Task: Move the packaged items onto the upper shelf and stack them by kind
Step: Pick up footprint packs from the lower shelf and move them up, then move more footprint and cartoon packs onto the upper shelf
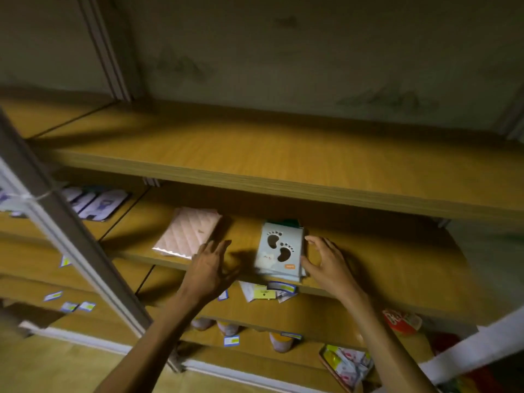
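Observation:
A stack of pale blue packs with a footprint cut-out [279,249] lies on the lower wooden shelf [382,265], a green pack peeking out behind it. A pink quilted pack [187,232] lies on the same shelf to the left. My right hand [326,260] is open, its fingers spread just right of the blue stack and close to its edge. My left hand [209,265] is open too, between the two packs, near the pink pack's right corner. The upper shelf [255,154] above them is a bare wooden board.
A grey metal upright [71,239] slants across the left. Further left lie dark-edged packs [96,202]. Price tags [265,293] hang from the shelf fronts. Lower shelves hold jars [280,341], a red packet [401,321] and a box of small packs [348,364].

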